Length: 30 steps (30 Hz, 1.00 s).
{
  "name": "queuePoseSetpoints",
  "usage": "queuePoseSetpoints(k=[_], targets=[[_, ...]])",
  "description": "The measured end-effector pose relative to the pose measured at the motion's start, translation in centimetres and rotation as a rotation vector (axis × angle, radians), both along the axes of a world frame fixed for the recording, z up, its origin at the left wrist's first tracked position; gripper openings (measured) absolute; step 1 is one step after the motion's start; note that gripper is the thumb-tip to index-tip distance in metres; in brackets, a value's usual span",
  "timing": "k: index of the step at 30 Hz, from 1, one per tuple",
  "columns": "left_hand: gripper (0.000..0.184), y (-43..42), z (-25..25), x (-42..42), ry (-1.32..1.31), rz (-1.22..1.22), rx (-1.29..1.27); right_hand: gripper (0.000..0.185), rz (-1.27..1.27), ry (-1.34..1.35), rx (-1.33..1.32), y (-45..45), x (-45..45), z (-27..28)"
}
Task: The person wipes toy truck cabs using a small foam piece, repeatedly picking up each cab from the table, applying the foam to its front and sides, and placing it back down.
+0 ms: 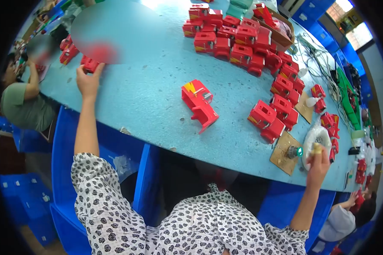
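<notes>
My left hand (88, 83) is at the far left of the table, thumb and fingers closed on a red toy truck body (90, 64); a blurred patch hides part of that area. My right hand (318, 169) pinches a small yellowish, cylinder-shaped piece (316, 148) beside a white oval dish (317, 135). Left of the dish, a small glass jar with a green rim (294, 151) rests on a brown cardboard piece (284, 161). Between my hands, a single red truck body with a yellow flash (199, 102) lies tilted on the table.
Rows of red truck bodies (242, 36) fill the back and right of the blue-green table (144, 93). An open carton (283, 27) stands behind them, with cables (317, 53) to its right. Co-workers sit at left (27, 102) and right (338, 221). Blue bins (93, 144) stand below.
</notes>
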State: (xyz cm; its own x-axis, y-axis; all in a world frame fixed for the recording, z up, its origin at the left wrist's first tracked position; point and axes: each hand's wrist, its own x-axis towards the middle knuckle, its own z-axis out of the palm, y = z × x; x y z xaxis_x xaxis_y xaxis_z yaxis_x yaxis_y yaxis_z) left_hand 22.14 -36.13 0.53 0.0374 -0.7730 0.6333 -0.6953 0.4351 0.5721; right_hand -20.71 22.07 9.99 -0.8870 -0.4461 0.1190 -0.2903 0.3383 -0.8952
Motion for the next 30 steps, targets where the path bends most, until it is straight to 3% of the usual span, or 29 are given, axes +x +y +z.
queuePoseSetpoints(k=[3,5,6,8,10,11,13,15,17,19,21,24,27,28,30], targets=[[0.066,-2.7,-1.0,-0.8,-0.144,0.088,-0.037,0.019,-0.082,0.185,0.196,5.0,-6.0,-1.0],[0.066,-0.9,1.1,-2.5,-0.355,0.350,-0.165,0.019,-0.014,0.320,0.325,6.6,-8.4,-2.4],[0.060,0.5,2.0,-4.1,-0.303,0.207,-0.323,0.018,0.075,0.458,0.443,7.1,-9.3,-3.2],[0.055,6.1,3.7,-8.9,-0.140,-0.357,-0.431,0.018,0.035,0.393,0.531,6.5,-9.2,-3.5],[0.049,13.5,6.6,-12.8,-0.166,-0.812,-0.025,0.017,0.088,0.493,0.677,6.0,-10.0,-4.4],[0.049,15.1,7.1,-14.2,-0.162,-0.828,-0.024,0.016,0.118,0.486,0.700,5.8,-10.7,-4.6],[0.049,18.0,7.6,-18.3,-0.218,-0.884,0.210,0.013,0.146,0.511,0.680,6.1,-11.4,-4.5],[0.046,18.7,6.2,-20.8,-0.313,-0.876,0.142,0.011,0.152,0.528,0.608,6.0,-11.1,-4.2],[0.044,20.1,6.3,-21.5,-0.659,-0.824,0.333,0.012,0.136,0.463,0.545,6.5,-11.4,-4.3],[0.033,21.3,6.8,-21.1,-0.638,-0.820,0.503,0.015,0.098,0.365,0.428,7.4,-11.8,-5.4],[0.025,21.9,4.7,-18.9,-0.318,-0.842,0.437,0.018,0.065,0.275,0.349,7.8,-11.4,-5.5],[0.014,20.7,2.2,-15.9,0.127,-0.776,0.113,0.018,0.044,0.214,0.327,8.1,-10.9,-5.0],[0.016,21.7,0.1,-15.2,0.229,-0.670,0.014,0.020,0.055,0.187,0.296,8.0,-10.8,-5.0],[0.024,22.8,-0.4,-15.3,0.062,-0.672,-0.070,0.020,0.068,0.188,0.291,8.0,-11.0,-5.1],[0.030,25.2,0.5,-15.8,0.110,-0.737,-0.007,0.021,0.053,0.189,0.335,8.4,-11.5,-5.6]])
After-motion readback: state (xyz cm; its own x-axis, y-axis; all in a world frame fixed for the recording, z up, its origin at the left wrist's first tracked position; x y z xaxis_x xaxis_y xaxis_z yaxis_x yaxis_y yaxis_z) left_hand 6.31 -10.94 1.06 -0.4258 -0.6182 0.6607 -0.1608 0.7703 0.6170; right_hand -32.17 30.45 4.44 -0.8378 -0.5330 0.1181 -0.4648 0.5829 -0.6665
